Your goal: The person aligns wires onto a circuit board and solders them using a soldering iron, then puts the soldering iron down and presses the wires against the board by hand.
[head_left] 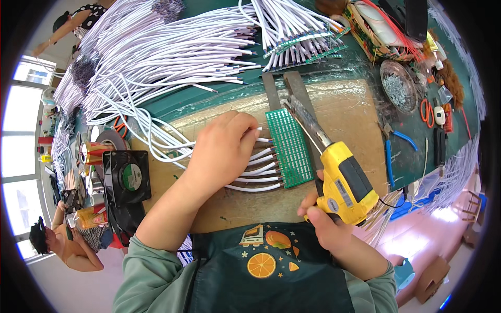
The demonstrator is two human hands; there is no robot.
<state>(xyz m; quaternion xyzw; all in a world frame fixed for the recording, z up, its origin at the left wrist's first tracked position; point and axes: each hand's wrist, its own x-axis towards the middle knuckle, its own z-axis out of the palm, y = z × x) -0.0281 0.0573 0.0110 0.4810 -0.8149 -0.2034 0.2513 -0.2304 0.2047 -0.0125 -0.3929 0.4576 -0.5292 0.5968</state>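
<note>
On the green worktop [407,163], the right grip [330,227] holds a yellow soldering gun [348,180], at four o'clock from the green board [289,148] just right of centre. The left grip [224,146], at nine, seems pinched on a white wire [260,129], best steadied before heating.

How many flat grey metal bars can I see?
2: the left flat grey metal bar, reaching beyond the green rectangular circuit board; the right flat grey metal bar, partly behind the yellow-and-black pistol-shaped soldering tool. Others may be hidden underneath.
</note>
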